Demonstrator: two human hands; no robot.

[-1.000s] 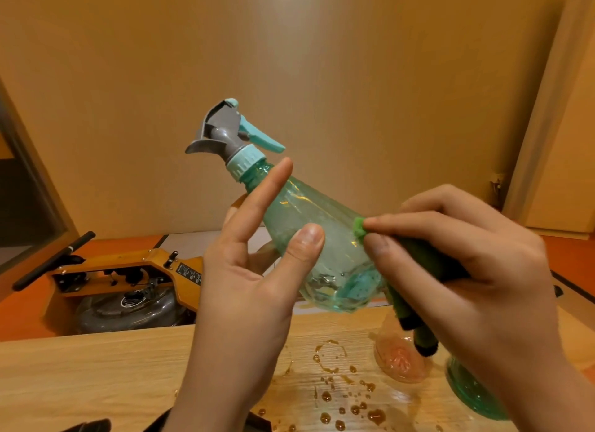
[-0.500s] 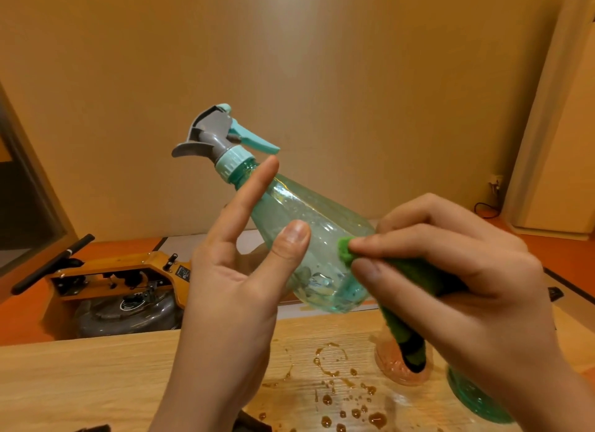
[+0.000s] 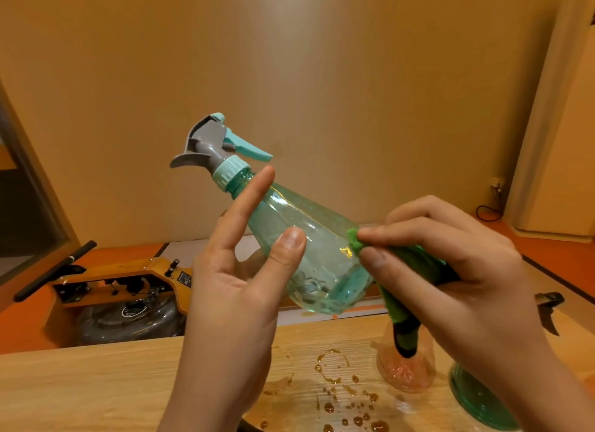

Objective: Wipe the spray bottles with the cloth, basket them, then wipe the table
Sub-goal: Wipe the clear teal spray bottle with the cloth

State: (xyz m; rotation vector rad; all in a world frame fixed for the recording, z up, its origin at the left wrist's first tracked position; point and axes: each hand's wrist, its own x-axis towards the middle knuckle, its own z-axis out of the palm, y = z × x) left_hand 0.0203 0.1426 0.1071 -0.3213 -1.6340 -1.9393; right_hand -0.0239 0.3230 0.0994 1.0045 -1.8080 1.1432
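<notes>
Head view: left hand [image 3: 231,290] is gripping tilted teal spray bottle [image 3: 309,238] w/ thumb; right hand [image 3: 457,277] is pinching green cloth [image 3: 355,238] against bottle's lower side, above wet table [image 3: 96,383].

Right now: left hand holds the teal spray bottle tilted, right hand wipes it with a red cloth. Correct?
One error: the cloth is green, not red, as the head view shows. The left hand holds the tilted teal spray bottle; the right hand wipes it.
</notes>
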